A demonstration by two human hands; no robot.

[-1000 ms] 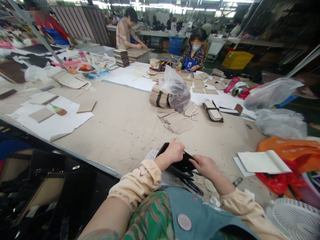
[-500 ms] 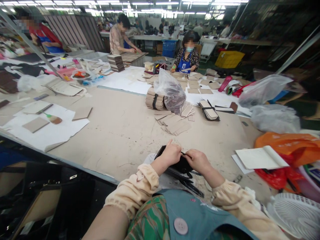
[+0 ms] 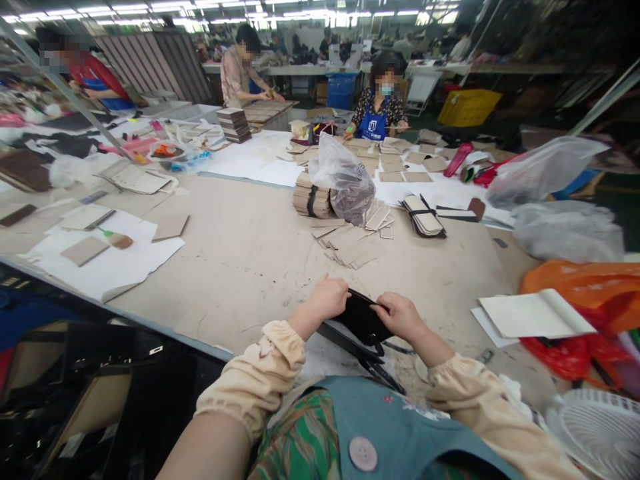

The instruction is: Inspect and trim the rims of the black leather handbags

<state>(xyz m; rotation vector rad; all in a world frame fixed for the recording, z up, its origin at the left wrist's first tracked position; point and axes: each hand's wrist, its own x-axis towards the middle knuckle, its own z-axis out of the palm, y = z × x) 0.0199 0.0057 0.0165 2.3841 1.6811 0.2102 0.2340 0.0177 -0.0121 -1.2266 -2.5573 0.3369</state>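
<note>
Close in front of me, near the table's front edge, both hands grip a small black pouch-like piece [image 3: 363, 319]. My left hand [image 3: 326, 298] is closed on its left end, fingers curled over the top edge. My right hand [image 3: 401, 316] pinches its right end. Below the piece lie black scissors [image 3: 373, 363] and a few dark flat strips on the table [image 3: 240, 267]. My sleeves are cream and I wear a grey-blue apron with a button.
Loose tan card pieces [image 3: 350, 243], a banded card stack [image 3: 311, 199] and a clear plastic bag [image 3: 345, 179] lie beyond my hands. White paper [image 3: 535, 313], an orange bag [image 3: 585, 290] and a white fan [image 3: 595, 427] are right. People work at the far side.
My hands have shifted slightly with the black piece, the right hand moving onto its right end. The view has swung a little; the rest of the table is unchanged.
</note>
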